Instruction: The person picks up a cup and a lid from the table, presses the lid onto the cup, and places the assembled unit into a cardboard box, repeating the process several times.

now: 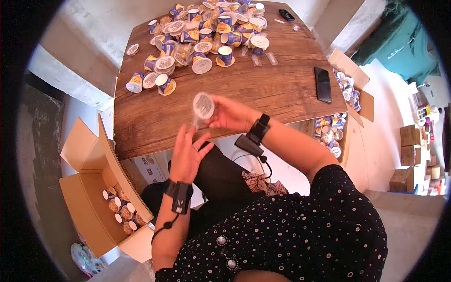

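Observation:
My right hand is closed on a small lidded cup above the table's front edge. Its pale round lid with a printed label faces up toward me. Just below the cup, my left hand has its fingers apart. A fingertip comes close to a bit of clear plastic hanging under the cup; whether it touches is hard to tell. Beyond both hands, a pile of blue and yellow snack cups covers the far part of the wooden table. One loose cup stands nearest me.
A phone lies near the table's right edge. Small clear packets and a black object are farther back. An open carton with several cups stands at left. At right are cartons of cups.

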A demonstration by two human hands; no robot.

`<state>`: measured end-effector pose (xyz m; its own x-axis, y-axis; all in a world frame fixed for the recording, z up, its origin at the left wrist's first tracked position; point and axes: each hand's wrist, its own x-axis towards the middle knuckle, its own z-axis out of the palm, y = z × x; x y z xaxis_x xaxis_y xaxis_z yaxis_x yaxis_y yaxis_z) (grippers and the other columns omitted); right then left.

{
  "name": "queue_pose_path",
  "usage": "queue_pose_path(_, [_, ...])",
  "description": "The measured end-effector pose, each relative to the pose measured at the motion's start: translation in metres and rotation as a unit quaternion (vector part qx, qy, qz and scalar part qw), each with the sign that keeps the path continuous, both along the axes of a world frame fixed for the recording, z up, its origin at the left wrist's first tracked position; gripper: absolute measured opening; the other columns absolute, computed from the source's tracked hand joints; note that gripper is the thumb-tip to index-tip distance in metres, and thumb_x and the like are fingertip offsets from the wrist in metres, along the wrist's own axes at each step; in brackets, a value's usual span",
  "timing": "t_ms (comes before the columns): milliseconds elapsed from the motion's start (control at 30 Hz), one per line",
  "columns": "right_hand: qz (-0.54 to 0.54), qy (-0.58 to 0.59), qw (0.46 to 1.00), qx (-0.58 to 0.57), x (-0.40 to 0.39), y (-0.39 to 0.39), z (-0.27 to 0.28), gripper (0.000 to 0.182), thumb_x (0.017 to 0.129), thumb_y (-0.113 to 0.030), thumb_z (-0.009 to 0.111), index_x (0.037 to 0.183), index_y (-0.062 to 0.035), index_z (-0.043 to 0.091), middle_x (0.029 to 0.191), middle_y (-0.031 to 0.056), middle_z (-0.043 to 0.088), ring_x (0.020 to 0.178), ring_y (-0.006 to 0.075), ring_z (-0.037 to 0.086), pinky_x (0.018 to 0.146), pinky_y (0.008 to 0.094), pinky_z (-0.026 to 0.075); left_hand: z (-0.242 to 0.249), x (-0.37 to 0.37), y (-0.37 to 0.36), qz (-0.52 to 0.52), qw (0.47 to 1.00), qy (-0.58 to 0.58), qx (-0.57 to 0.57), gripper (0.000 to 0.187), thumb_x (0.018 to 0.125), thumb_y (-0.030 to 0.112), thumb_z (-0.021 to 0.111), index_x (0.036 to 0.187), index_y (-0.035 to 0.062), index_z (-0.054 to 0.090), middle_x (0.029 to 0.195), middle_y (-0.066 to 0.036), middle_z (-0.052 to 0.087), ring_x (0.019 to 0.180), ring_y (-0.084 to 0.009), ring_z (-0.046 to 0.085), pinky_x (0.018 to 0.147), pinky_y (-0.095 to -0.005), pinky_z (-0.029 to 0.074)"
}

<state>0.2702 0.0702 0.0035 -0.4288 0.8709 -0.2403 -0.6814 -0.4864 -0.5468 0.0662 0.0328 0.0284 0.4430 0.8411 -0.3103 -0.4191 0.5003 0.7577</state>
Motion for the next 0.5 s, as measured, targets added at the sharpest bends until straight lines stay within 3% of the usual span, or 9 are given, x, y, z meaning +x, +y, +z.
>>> queue_pose_path(33, [0.001,0.004,1.000,-0.003,-0.005,0.002,-0.004,0.035,0.094,-0.035,0.046,0.114,-0.0071,0.053,0.099,0.0099,0.063,0.082,0.0205,0.062,0.068,0.0311,0.052,-0.005,0.004,0.011,0.001,1.000,0.004,-0.003,0.049,0.095,0.028,0.047,0.134,0.0028,0.031,0.134,-0.018,0.038,0.118,-0.0301,0.045,0.096,-0.0443,0.042])
queue_pose_path(100, [0.067,0.130,0.988,0.056,-0.021,0.005,-0.016,0.034,0.095,-0.037,0.044,0.112,-0.0099,0.055,0.102,0.0076,0.064,0.082,0.0193,0.062,0.072,0.0312,0.053,-0.027,0.006,0.034,-0.046,0.996,-0.068,-0.035,0.044,0.094,0.025,0.049,0.129,0.0017,0.036,0.127,-0.018,0.041,0.114,-0.0311,0.047,0.096,-0.0449,0.042])
queue_pose_path(133, [-0.049,0.048,0.997,0.034,-0.025,0.002,-0.001,0.033,0.095,-0.036,0.044,0.111,-0.0093,0.055,0.100,0.0085,0.064,0.083,0.0196,0.063,0.074,0.0324,0.053,-0.036,0.006,0.043,0.006,0.997,-0.063,-0.046,0.039,0.094,0.021,0.049,0.125,0.0011,0.038,0.121,-0.016,0.043,0.108,-0.0309,0.050,0.093,-0.0447,0.044])
queue_pose_path(167, [-0.028,0.066,0.996,0.062,-0.012,0.013,-0.020,0.034,0.095,-0.035,0.043,0.111,-0.0083,0.055,0.103,0.0092,0.063,0.088,0.0198,0.062,0.077,0.0337,0.053,-0.043,0.008,0.050,0.056,0.995,-0.059,-0.056,0.033,0.094,0.017,0.049,0.121,0.0004,0.040,0.115,-0.014,0.045,0.101,-0.0307,0.054,0.091,-0.0444,0.046])
queue_pose_path(200, [-0.087,0.035,0.994,0.058,-0.005,0.021,-0.026,0.034,0.096,-0.035,0.042,0.111,-0.0077,0.055,0.104,0.0089,0.062,0.089,0.0197,0.062,0.078,0.0348,0.053,-0.041,0.009,0.050,0.107,0.994,-0.009,-0.037,0.028,0.092,0.013,0.050,0.116,0.0001,0.043,0.109,-0.014,0.049,0.100,-0.0294,0.055,0.087,-0.0426,0.048])
queue_pose_path(367, [-0.106,-0.033,0.993,0.038,0.027,0.006,-0.026,0.038,0.097,-0.034,0.039,0.117,-0.0042,0.051,0.105,0.0114,0.061,0.089,0.0217,0.062,0.078,0.0340,0.053,-0.043,-0.013,0.039,0.174,0.984,0.013,0.035,0.025,0.090,0.008,0.051,0.113,-0.0007,0.046,0.105,-0.012,0.053,0.088,-0.0238,0.058,0.077,-0.0365,0.051])
queue_pose_path(433, [-0.108,-0.043,0.993,0.030,0.032,0.000,-0.035,0.038,0.097,-0.034,0.038,0.117,-0.0038,0.051,0.105,0.0115,0.061,0.089,0.0219,0.062,0.079,0.0342,0.053,-0.045,-0.028,0.031,0.242,0.960,0.135,0.037,0.026,0.090,0.006,0.051,0.114,-0.0029,0.045,0.100,-0.012,0.055,0.085,-0.0218,0.058,0.075,-0.0322,0.052])
queue_pose_path(500, [-0.104,-0.032,0.994,0.001,0.032,-0.005,-0.041,0.039,0.097,-0.032,0.037,0.119,-0.0028,0.050,0.106,0.0127,0.061,0.089,0.0229,0.062,0.079,0.0346,0.052,-0.063,-0.044,0.026,0.259,0.950,0.175,0.016,0.024,0.090,0.006,0.052,0.112,-0.0029,0.048,0.098,-0.011,0.056,0.080,-0.0187,0.059,0.069,-0.0283,0.051])
